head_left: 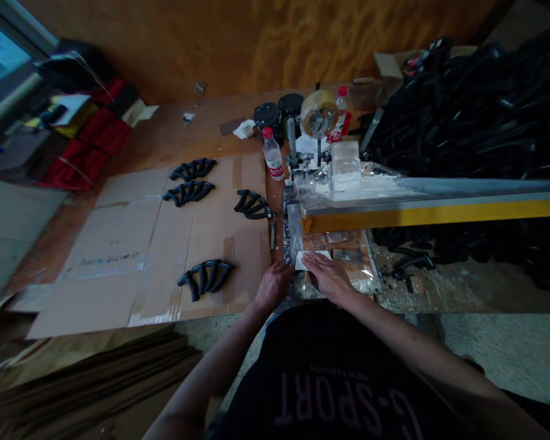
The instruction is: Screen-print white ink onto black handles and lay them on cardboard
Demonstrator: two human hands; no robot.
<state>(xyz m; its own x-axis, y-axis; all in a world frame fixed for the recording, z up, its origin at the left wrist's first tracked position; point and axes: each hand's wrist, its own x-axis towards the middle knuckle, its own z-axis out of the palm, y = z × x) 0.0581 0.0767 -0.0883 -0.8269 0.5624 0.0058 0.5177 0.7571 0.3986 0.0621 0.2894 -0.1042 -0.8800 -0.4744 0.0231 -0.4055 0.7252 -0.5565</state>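
White piece [300, 263] under right fingers [312, 261], left hand [274, 286] beside

The black parts [206, 276] on the left look like plastic, smooth with a soft gloss. They lie on matt brown cardboard [114, 235] crossed by shiny tape strips. The back wall [238, 43] is orange-brown wood with a slight sheen. The bottle [274, 156] is clear, glossy plastic with a red cap. The yellow bar [431, 214] looks smooth, its grey edge dull and metallic, smeared with rough white residue.
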